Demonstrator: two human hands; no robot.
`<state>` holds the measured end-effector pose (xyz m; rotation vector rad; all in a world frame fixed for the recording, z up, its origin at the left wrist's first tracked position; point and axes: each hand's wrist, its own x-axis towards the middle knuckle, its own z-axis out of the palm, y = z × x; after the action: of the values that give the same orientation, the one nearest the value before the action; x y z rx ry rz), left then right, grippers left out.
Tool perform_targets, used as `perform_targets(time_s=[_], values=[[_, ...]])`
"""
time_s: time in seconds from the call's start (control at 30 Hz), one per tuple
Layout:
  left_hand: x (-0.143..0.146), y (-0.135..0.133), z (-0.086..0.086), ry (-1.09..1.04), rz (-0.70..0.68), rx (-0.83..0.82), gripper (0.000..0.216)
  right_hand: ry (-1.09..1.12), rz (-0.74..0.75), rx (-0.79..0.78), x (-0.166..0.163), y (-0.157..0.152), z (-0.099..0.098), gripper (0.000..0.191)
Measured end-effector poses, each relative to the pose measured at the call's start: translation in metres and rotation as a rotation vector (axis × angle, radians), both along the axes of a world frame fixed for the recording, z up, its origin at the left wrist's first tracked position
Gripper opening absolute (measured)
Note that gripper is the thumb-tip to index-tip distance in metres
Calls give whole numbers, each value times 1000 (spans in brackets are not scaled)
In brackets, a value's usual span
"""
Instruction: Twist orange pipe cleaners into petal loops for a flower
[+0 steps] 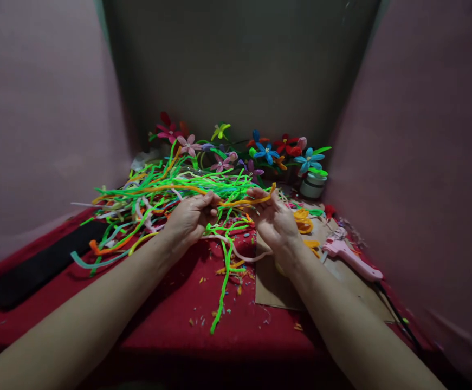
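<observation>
Pinching an orange pipe cleaner (241,201) at its two ends, the left hand (189,216) and right hand (274,221) are held over the red tablecloth (170,303). A heap of green pipe cleaners (166,189) is spread behind the hands, backed by pipe-cleaner flowers (260,151). A pink glue gun (351,257) is laid on cardboard (276,287) at right, and pinkish walls (40,108) enclose the table.

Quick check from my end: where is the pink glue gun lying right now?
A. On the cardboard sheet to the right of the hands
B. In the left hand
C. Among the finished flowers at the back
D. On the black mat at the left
A: the pink glue gun lies on the cardboard sheet, just right of the right hand, which pinches an orange pipe cleaner.
</observation>
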<state>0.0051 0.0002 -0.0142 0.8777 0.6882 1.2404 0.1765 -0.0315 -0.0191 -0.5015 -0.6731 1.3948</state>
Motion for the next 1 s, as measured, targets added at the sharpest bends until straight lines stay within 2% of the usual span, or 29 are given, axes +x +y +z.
perform_targets(time_s=[0.2, 0.37, 0.53, 0.67, 0.87, 1.0], values=[[-2, 2, -2, 37, 80, -38, 17, 105, -80, -17, 7, 3, -2, 19], [0, 1, 0, 30, 125, -29, 21, 35, -48, -19, 2, 0, -1, 9], [0, 1, -4, 47, 106, -14, 22, -117, -173, 55, -4, -4, 0, 6], [0, 0, -6, 53, 80, -22, 20, -152, -248, 52, -4, -1, -2, 5], [0, -2, -1, 15, 44, -55, 23, -162, -271, 55, -5, 2, -7, 10], [-3, -2, 1, 10, 24, -59, 21, -103, -255, -14, -6, -2, -3, 9]])
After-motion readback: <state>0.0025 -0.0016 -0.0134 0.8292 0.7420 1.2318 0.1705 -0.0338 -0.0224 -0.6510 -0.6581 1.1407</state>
